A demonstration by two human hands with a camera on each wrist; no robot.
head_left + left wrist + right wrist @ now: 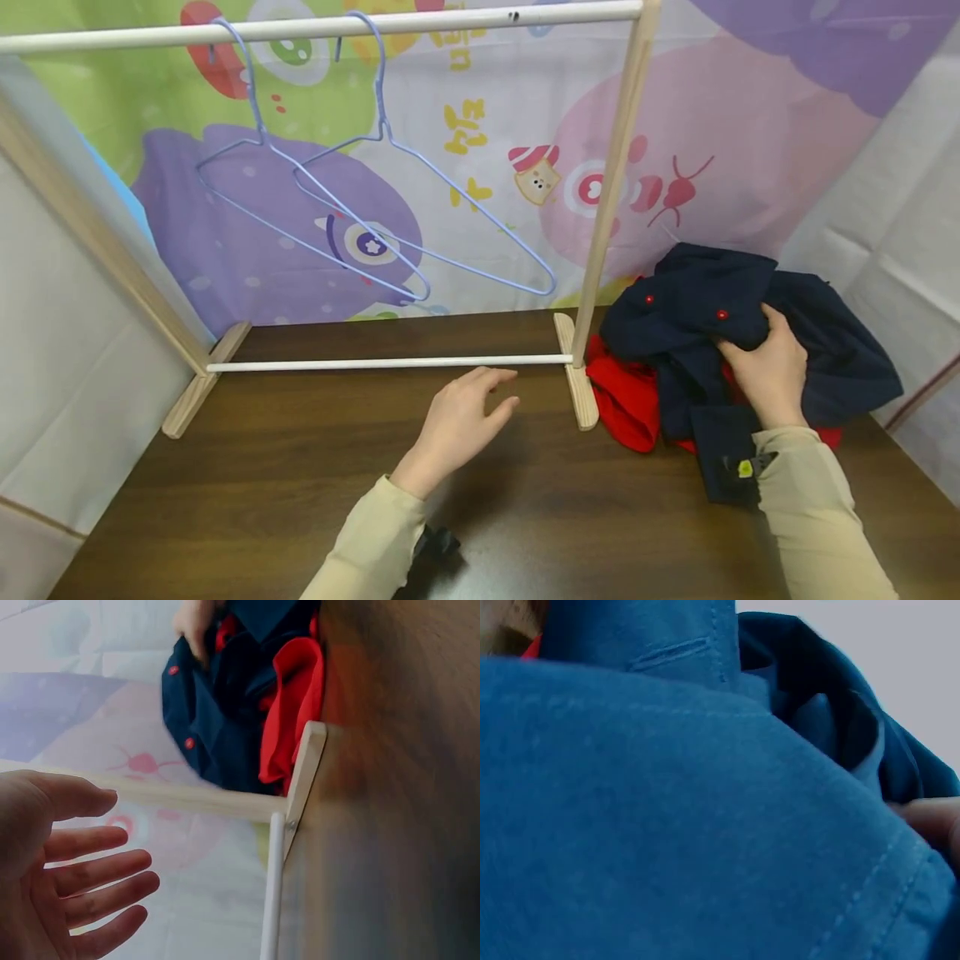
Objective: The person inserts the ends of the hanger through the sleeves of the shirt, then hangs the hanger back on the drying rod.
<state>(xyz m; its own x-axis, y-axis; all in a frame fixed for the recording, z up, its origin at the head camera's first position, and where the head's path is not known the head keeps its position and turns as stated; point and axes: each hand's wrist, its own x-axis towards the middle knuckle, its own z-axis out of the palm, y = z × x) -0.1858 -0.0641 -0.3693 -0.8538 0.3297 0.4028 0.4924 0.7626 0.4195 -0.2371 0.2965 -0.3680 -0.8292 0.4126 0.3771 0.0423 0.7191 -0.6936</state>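
A navy garment with red buttons (678,287) lies bunched at the right end of the table, over a bright red garment (626,404). My right hand (772,371) grips the navy cloth, thumb on the near side and fingers partly hidden in the folds. Up close in the right wrist view, the navy fabric (667,810) shows stitched seams and a buttonhole. My left hand (461,421) hovers over the middle of the table with nothing in it; its fingers (112,885) are spread and relaxed in the left wrist view.
A wooden clothes rack stands on the brown table (300,475), with a white top rail (480,22) and a lower white bar (390,364). Two lavender wire hangers (465,196) hang from the rail. A cartoon-print cloth (480,108) covers the back.
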